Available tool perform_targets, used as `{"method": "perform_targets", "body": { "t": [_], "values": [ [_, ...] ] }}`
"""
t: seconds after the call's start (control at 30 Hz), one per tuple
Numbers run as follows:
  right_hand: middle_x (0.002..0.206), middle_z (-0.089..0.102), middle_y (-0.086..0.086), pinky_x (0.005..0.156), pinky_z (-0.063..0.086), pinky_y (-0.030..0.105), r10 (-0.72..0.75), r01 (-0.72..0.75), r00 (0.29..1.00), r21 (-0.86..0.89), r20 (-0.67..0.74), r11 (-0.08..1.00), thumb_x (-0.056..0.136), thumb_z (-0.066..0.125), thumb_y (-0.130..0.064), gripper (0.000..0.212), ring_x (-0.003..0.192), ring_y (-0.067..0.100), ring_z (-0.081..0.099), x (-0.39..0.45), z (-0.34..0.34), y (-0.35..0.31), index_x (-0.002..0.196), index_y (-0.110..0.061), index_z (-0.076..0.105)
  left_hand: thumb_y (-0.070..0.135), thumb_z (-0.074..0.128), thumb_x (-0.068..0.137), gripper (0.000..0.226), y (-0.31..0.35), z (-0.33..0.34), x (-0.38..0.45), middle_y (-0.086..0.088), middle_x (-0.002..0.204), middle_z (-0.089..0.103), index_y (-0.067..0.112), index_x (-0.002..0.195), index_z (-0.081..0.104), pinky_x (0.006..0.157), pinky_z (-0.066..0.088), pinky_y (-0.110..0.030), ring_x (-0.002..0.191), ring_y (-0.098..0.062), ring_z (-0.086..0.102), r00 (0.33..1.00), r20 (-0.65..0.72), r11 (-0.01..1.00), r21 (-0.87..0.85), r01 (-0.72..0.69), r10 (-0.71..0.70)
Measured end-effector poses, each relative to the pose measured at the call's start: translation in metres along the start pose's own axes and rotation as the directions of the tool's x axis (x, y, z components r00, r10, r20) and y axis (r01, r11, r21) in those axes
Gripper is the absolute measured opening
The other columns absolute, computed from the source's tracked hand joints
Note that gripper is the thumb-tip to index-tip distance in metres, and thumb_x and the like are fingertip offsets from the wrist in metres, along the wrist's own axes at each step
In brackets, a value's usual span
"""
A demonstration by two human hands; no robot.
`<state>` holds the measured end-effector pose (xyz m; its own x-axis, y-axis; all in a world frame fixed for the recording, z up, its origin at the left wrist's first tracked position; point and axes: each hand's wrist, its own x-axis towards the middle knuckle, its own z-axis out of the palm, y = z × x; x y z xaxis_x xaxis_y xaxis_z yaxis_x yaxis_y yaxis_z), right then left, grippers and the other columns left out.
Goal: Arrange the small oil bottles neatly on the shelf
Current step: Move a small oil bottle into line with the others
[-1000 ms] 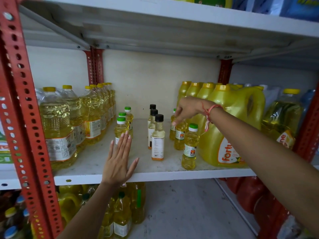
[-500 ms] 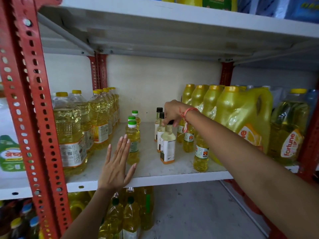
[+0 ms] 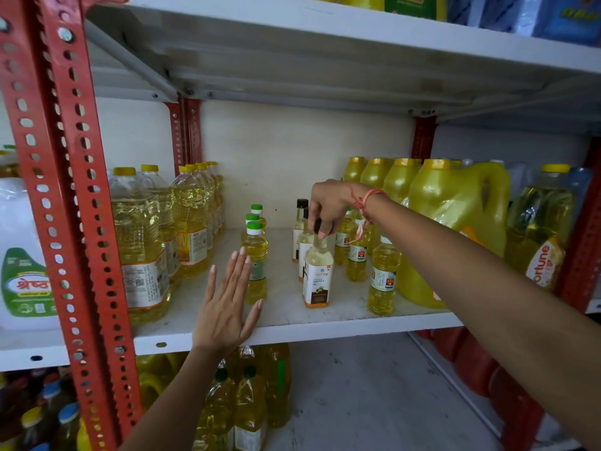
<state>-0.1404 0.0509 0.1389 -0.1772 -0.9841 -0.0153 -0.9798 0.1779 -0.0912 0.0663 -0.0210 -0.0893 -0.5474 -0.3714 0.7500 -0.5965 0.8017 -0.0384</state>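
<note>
Small oil bottles stand in three short rows on the white shelf (image 3: 341, 323). The left row has green caps, with its front bottle (image 3: 257, 255) just right of my left hand (image 3: 227, 304). That hand lies flat and open at the shelf's front edge, fingers near the bottle. The middle row has black caps. My right hand (image 3: 328, 206) grips the black cap of the front bottle (image 3: 318, 275), which has a white and brown label. To the right stand several small yellow bottles, the front one (image 3: 382, 281) nearest the edge.
Large clear oil bottles (image 3: 140, 242) fill the shelf's left side. Big yellow jugs (image 3: 455, 222) crowd the right. A red perforated post (image 3: 65, 190) stands at the left front. More oil bottles (image 3: 247, 402) sit on the level below. The upper shelf (image 3: 325, 43) hangs low overhead.
My right hand left the small yellow bottles on the right and took hold of the front black-capped bottle's cap. My left hand stayed at the shelf edge.
</note>
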Motion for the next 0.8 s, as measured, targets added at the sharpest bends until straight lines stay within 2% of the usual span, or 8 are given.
{"method": "perform_targets", "body": {
  "t": [0.13, 0.33, 0.4, 0.63, 0.67, 0.73, 0.8],
  "values": [
    [0.073, 0.072, -0.002, 0.054, 0.056, 0.012, 0.004, -0.005, 0.999, 0.011, 0.042, 1.000, 0.067, 0.083, -0.007, 0.032, 0.048, 0.005, 0.068, -0.012, -0.002, -0.001, 0.098, -0.009, 0.076, 0.051, 0.016, 0.101, 0.073, 0.000, 0.000, 0.000, -0.016, 0.164, 0.013, 0.002, 0.155, 0.017, 0.122, -0.008, -0.043, 0.152, -0.023, 0.005, 1.000, 0.005, 1.000, -0.007, 0.008, -0.008],
    [0.082, 0.074, 0.003, 0.057, 0.058, 0.015, 0.027, -0.028, 0.997, 0.019, 0.073, 0.999, 0.067, 0.082, -0.007, 0.032, 0.080, 0.023, 0.074, -0.021, -0.003, -0.001, 0.099, -0.009, 0.075, 0.051, 0.017, 0.101, 0.073, -0.001, 0.000, 0.000, -0.015, 0.165, 0.010, 0.003, 0.156, 0.014, 0.122, -0.009, -0.043, 0.152, -0.023, 0.004, 0.999, 0.027, 1.000, 0.000, 0.019, -0.019],
    [0.083, 0.074, 0.003, 0.056, 0.058, 0.014, 0.030, -0.032, 0.997, 0.026, 0.078, 0.999, 0.067, 0.082, -0.007, 0.032, 0.080, 0.023, 0.074, -0.021, -0.002, 0.000, 0.098, -0.009, 0.075, 0.051, 0.016, 0.101, 0.073, -0.001, 0.000, 0.000, -0.015, 0.165, 0.010, 0.003, 0.155, 0.015, 0.122, -0.010, -0.043, 0.152, -0.023, 0.004, 0.999, 0.034, 1.000, 0.002, 0.020, -0.020],
    [0.077, 0.072, 0.000, 0.052, 0.057, 0.015, 0.049, -0.056, 0.993, 0.057, 0.105, 0.997, 0.069, 0.081, -0.007, 0.032, 0.062, 0.013, 0.071, -0.019, -0.003, 0.001, 0.101, -0.010, 0.074, 0.055, 0.016, 0.099, 0.077, -0.003, -0.002, 0.001, -0.016, 0.164, 0.010, 0.002, 0.155, 0.015, 0.122, -0.010, -0.042, 0.152, -0.023, 0.003, 0.998, 0.012, 0.998, -0.020, 0.065, -0.065],
    [0.079, 0.072, 0.001, 0.054, 0.058, 0.018, 0.053, -0.060, 0.991, 0.055, 0.120, 0.997, 0.069, 0.082, -0.011, 0.036, 0.064, 0.013, 0.071, -0.019, -0.003, 0.001, 0.104, -0.011, 0.073, 0.055, 0.016, 0.099, 0.078, -0.006, -0.003, 0.000, -0.016, 0.164, 0.009, 0.002, 0.155, 0.013, 0.122, -0.010, -0.043, 0.152, -0.023, 0.004, 0.996, 0.002, 0.996, -0.018, 0.091, -0.091],
    [0.094, 0.074, 0.001, 0.073, 0.058, 0.026, 0.041, -0.042, 0.993, 0.006, 0.111, 0.999, 0.067, 0.084, -0.027, 0.043, 0.086, 0.017, 0.069, -0.019, -0.005, -0.002, 0.107, -0.017, 0.073, 0.056, 0.015, 0.098, 0.078, -0.018, -0.004, -0.004, -0.015, 0.165, 0.007, 0.002, 0.155, 0.011, 0.122, -0.009, -0.045, 0.152, -0.024, 0.004, 0.988, -0.026, 0.989, 0.001, 0.151, -0.151],
    [0.104, 0.073, -0.001, 0.088, 0.052, 0.030, -0.014, 0.014, 1.000, -0.061, 0.003, 0.998, 0.064, 0.080, -0.048, 0.048, 0.097, 0.018, 0.063, -0.016, -0.005, -0.013, 0.104, -0.022, 0.074, 0.055, 0.016, 0.098, 0.079, -0.029, -0.007, -0.007, -0.014, 0.165, 0.006, 0.002, 0.156, 0.010, 0.122, -0.008, -0.046, 0.152, -0.024, 0.004, 0.977, -0.052, 0.978, -0.007, 0.206, -0.206]
  ]
}}
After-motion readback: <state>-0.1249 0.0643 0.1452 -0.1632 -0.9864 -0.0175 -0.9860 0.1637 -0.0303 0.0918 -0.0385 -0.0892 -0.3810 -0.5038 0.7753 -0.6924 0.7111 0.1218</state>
